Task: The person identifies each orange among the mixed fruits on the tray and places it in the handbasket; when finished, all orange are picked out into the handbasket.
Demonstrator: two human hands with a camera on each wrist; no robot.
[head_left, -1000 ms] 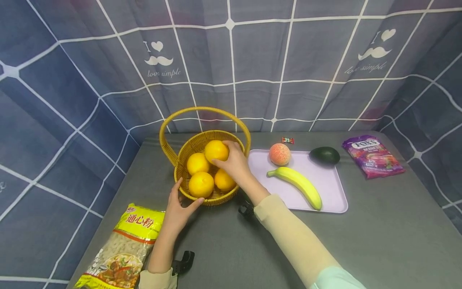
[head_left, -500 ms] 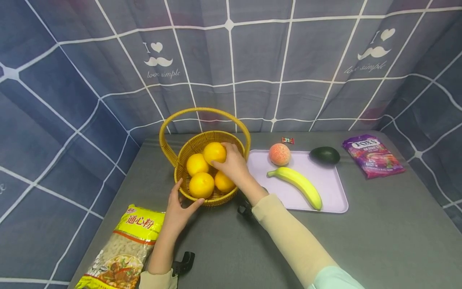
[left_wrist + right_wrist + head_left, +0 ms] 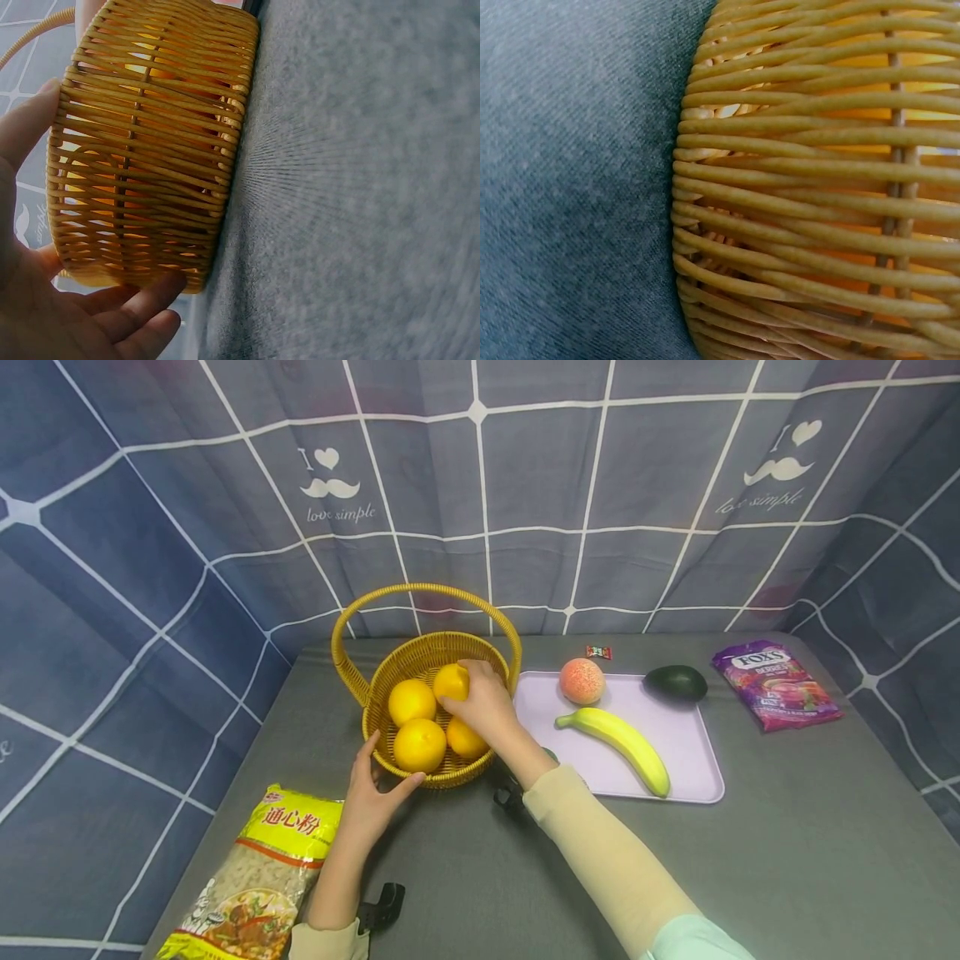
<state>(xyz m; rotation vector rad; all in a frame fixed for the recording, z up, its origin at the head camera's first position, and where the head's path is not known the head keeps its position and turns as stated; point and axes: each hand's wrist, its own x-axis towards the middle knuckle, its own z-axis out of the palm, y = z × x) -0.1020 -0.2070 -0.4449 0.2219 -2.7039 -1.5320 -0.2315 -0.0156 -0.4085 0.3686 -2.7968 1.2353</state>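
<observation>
In the head view a yellow wicker basket (image 3: pixel 365 737) with a tall arched handle holds several oranges (image 3: pixel 418 745). My right hand (image 3: pixel 486 706) reaches over its right rim and grips one orange (image 3: pixel 450 683) at the back, thumb on the near side. That hand partly covers another orange (image 3: pixel 463 738) below it. My left hand (image 3: pixel 371 802) holds the basket's front left side, its thumb and fingers spread along the rim. In the left wrist view several fingers (image 3: pixel 146 311) lie against the woven wall. Only wicker wall (image 3: pixel 795 187) and grey cloth show in the right wrist view.
A lilac tray (image 3: pixel 540 777) at right bears a peach (image 3: pixel 582 681), a banana (image 3: pixel 618 743) and an avocado (image 3: pixel 675 683). A small candy (image 3: pixel 598 652) and a purple candy bag (image 3: pixel 776 685) lie beyond. A pasta bag (image 3: pixel 258 877) lies beside my left forearm. Something green is mostly hidden by my right wrist.
The orange in my right hand has sunk slightly lower in the basket, and more of it is covered by my fingers. My left hand and the basket stay practically still.
</observation>
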